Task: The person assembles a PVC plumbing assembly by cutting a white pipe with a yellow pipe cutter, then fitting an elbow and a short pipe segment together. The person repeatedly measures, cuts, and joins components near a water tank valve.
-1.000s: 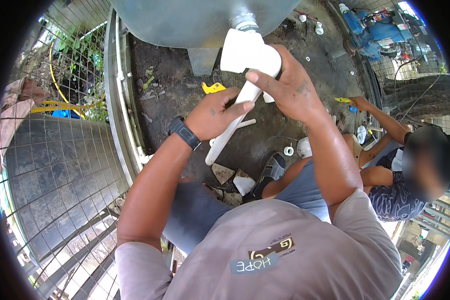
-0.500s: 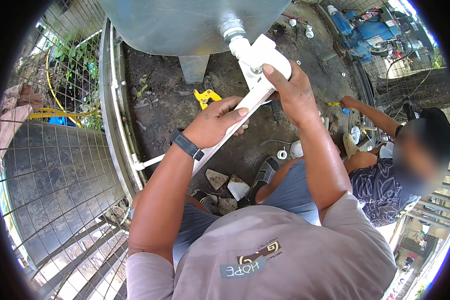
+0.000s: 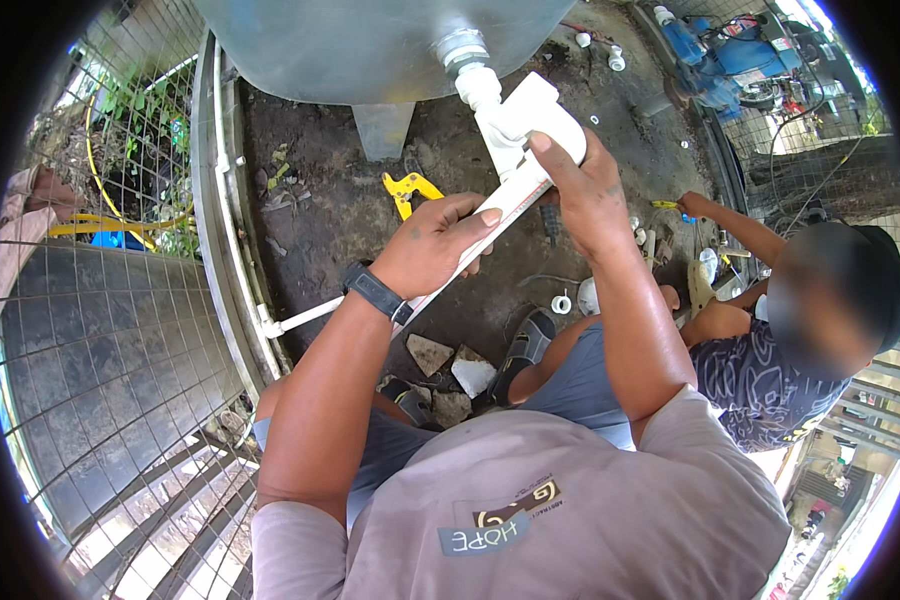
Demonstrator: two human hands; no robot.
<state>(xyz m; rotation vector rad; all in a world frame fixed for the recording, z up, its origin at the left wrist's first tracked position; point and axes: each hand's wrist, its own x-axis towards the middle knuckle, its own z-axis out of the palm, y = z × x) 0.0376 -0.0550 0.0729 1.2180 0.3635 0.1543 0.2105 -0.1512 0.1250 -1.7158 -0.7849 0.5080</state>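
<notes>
A white plastic pipe (image 3: 505, 210) slants across the middle, held between my two hands. My left hand (image 3: 425, 248) is closed round its lower part, thumb on top. At the upper end, a white pipe fitting (image 3: 558, 122) has my right hand (image 3: 592, 190) gripping it and the pipe end, thumb on the near side. Just beyond, a white adapter (image 3: 481, 90) comes out of the grey tank (image 3: 370, 50); whether the held fitting touches it I cannot tell. A yellow pipe cutter (image 3: 408, 190) lies on the ground past my left hand, partly hidden by it.
A co-worker (image 3: 770, 350) crouches at the right, one arm reaching toward small items on the ground. Wire mesh fencing (image 3: 110, 330) and a thin white pipe (image 3: 225, 185) run along the left. Stone pieces (image 3: 472, 372) and a white fitting (image 3: 562, 303) lie near my feet. Blue machines (image 3: 740, 60) stand far right.
The view has shifted slightly. My hands keep nearly the same hold on the pipe and fitting, and the fitting's upper end sits a little lower and further right.
</notes>
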